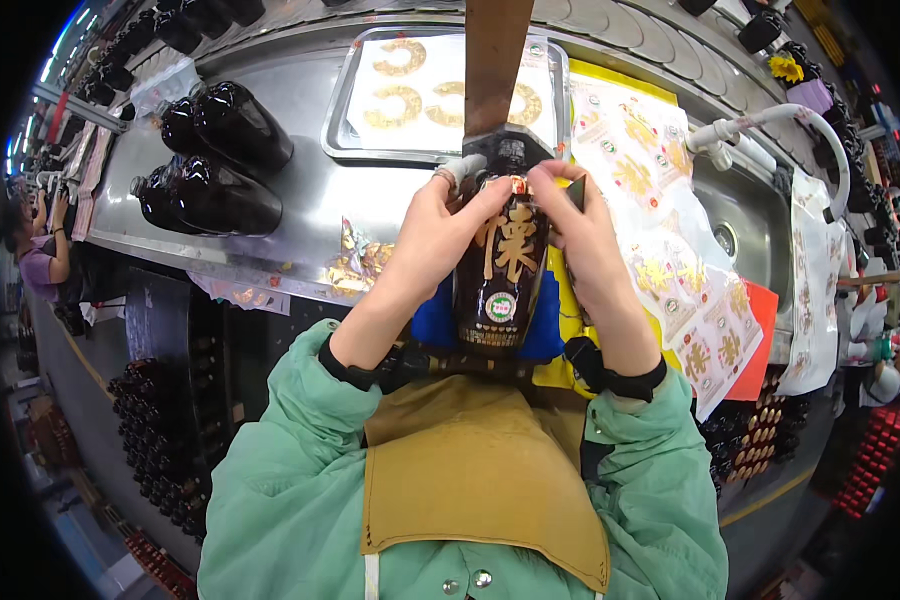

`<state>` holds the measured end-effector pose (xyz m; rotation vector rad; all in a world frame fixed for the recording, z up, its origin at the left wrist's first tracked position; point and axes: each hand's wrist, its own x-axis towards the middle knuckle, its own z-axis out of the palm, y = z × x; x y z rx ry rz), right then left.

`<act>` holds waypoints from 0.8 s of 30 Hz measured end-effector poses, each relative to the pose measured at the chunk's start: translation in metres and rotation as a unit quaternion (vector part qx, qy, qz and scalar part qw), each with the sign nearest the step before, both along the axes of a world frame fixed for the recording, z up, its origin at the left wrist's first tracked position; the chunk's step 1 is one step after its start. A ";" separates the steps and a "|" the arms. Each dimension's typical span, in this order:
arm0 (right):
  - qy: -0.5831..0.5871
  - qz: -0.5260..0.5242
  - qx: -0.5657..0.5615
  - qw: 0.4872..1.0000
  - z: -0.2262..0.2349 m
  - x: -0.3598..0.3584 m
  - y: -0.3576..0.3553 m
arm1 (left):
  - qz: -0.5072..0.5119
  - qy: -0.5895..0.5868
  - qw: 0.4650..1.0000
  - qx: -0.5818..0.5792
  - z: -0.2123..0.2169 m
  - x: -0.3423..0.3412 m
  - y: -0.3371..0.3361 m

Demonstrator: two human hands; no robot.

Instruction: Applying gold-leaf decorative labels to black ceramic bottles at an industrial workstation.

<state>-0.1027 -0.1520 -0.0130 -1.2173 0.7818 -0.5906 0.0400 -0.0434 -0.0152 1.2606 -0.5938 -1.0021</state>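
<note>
The dark glazed bottle [502, 270] stands upright at the desk [310, 200] edge, against the person's apron, already carrying its gold-character front label and a small round sticker; the neck seems to be the part in hand. Left hand [432, 240] and right hand [582, 240] clasp its shoulders, fingers [475, 200] curled tight, thumbs pressing near the collar (four unlabelled bottles [210, 160] lie waiting at left).

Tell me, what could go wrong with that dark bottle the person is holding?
The bottle is held upright only by the left hand and right hand at its upper part, so it might slip and break. The gold label under the fingers could end up crooked or wrinkled. The bottles lying on their sides on the smooth metal counter might roll.
</note>
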 end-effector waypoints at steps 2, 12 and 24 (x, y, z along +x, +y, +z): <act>0.042 -0.018 0.031 0.998 0.002 0.009 0.001 | -0.006 0.017 0.999 0.030 0.004 -0.001 -0.004; 0.008 -0.041 0.107 0.993 0.009 0.012 0.003 | -0.009 0.105 0.994 0.035 0.008 0.006 -0.007; 0.008 -0.032 0.123 0.992 0.005 0.012 -0.001 | -0.019 0.159 0.987 0.026 0.000 0.010 -0.008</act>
